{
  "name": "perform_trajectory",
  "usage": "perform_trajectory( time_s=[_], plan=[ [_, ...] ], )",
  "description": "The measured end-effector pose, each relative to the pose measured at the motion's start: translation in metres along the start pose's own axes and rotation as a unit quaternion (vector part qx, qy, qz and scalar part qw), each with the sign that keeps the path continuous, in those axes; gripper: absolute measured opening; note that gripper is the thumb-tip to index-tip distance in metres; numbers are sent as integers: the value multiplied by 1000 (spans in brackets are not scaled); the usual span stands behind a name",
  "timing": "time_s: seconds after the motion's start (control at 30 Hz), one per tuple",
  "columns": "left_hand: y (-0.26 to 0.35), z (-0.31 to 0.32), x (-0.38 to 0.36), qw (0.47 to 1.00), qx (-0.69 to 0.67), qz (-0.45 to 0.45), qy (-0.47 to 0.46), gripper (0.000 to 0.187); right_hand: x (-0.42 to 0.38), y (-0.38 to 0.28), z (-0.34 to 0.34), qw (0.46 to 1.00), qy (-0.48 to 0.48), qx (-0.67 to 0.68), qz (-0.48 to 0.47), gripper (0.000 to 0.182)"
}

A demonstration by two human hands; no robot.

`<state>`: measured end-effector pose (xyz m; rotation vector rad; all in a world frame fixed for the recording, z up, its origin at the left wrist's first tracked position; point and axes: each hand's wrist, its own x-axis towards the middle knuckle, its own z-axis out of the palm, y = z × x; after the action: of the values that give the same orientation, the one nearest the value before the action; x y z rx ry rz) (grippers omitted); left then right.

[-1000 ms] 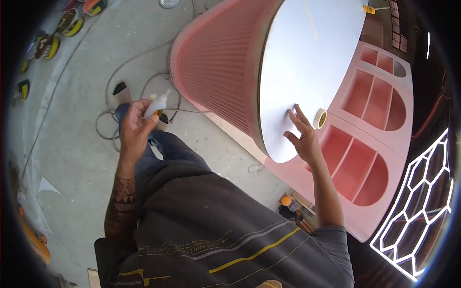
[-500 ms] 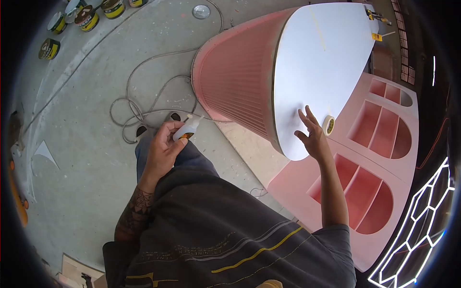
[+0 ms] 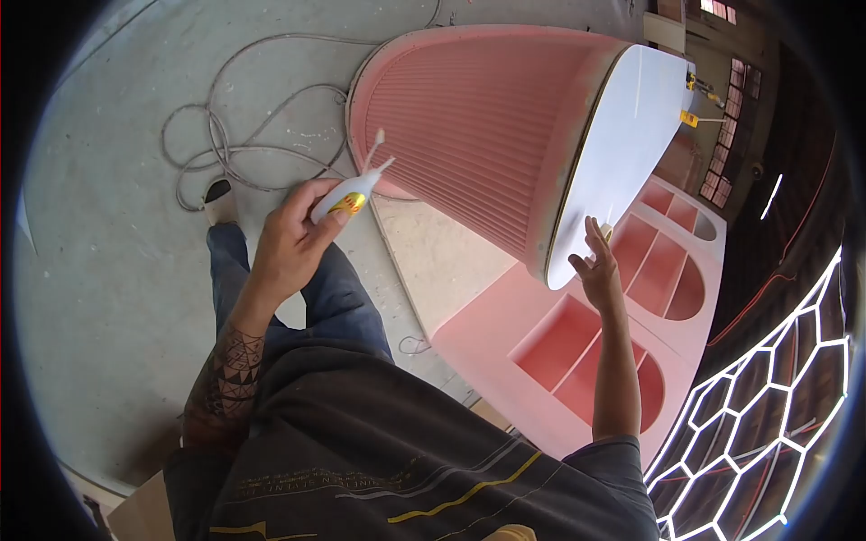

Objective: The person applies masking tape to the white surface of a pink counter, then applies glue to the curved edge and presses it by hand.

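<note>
Bottle (image 3: 334, 200) is clenched in left hand (image 3: 290, 243), nozzle (image 3: 382, 169) up, cap (image 3: 380, 135) off; looks like open-bottle step. Right of grip, right hand (image 3: 603, 275) spreads, empty, by white top (image 3: 622, 135), contact unclear. Beyond grip: pink ribbed counter (image 3: 478, 135).

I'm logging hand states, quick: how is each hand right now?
Left hand: closed around the small white bottle.
Right hand: open, fingers spread, at the white panel; contact unclear.

Hexagonal lights (image 3: 769, 385) glare at lower right; fisheye edges bend and blacken, perhaps slightly blurred.
</note>
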<state>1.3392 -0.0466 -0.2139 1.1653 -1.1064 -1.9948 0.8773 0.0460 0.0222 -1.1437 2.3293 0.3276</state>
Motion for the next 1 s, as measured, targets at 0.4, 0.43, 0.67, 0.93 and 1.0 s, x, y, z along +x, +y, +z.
perform_trajectory(
  time_s=[0.4,0.43,0.67,0.93,1.0],
  plan=[
    [46,144,63,958,135,254,-5,28,-1,-9,-4,986,39,-64,-151,88],
    [49,158,68,952,145,268,-2,28,-2,-4,-4,985,42,-57,-157,88],
    [67,205,88,935,222,274,43,28,0,42,9,967,-1,-43,-252,94],
    [75,210,101,916,287,274,63,34,7,49,16,957,-2,-43,-288,90],
    [76,212,103,917,285,274,59,34,6,48,15,960,-1,-30,-279,89]
  ],
)
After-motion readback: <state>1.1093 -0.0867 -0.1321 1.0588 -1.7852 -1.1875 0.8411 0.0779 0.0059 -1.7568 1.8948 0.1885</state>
